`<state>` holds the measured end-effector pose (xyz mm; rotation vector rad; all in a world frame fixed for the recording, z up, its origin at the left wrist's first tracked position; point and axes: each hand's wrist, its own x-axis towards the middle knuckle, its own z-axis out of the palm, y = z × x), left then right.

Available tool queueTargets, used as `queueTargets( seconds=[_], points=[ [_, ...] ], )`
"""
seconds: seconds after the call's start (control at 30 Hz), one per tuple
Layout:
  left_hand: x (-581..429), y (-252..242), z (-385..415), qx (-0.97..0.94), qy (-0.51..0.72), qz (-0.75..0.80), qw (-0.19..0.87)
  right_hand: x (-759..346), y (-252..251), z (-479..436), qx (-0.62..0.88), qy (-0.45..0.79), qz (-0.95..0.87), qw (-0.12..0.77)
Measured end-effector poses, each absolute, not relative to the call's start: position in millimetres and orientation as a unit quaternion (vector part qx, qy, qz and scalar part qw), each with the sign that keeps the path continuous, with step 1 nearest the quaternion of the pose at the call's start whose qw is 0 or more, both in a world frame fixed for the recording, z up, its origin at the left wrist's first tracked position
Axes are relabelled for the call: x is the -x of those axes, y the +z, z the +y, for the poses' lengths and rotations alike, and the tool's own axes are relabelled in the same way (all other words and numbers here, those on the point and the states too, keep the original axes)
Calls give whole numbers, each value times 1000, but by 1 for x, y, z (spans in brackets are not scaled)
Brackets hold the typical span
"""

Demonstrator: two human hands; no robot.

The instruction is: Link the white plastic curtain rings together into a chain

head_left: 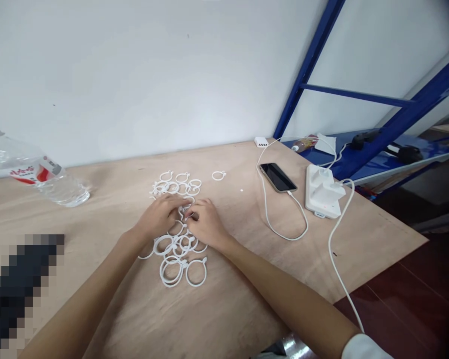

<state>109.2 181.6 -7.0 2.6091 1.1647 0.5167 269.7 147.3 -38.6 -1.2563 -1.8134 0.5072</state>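
Observation:
Many white plastic rings, each with a small tab, lie in loose piles on the wooden table; one near ring (196, 272) lies flat by the front of the pile. My left hand (161, 213) is closed over the middle of the rings, its fingertips at a white ring (189, 199). Right beside it, my right hand (205, 223) is pinched, with thumb and index finger on a white ring part between the two hands. The fingers hide most of the held ring. One single ring (219, 175) lies apart, behind my right hand.
A clear plastic bottle (37, 169) is at the left, and a pixelated dark object (18, 289) is at the lower left. To the right are a phone (279, 177) on a white cable, a power strip (324, 192) and a white charger (261, 142). A blue metal frame (307, 70) stands beyond.

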Motion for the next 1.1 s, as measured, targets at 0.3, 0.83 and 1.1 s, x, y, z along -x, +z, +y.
queueTargets(
  seconds=[0.3,0.83,1.1],
  points=[
    [-99,-20,167,-794,269,523,155,-271,-32,143,503,230,-732,396],
    [-97,-15,165,-699,304,608,222,-269,-30,142,489,408,-578,510],
    [-118,7,152,-791,273,526,150,-273,-29,147,463,450,-479,595]
  ],
)
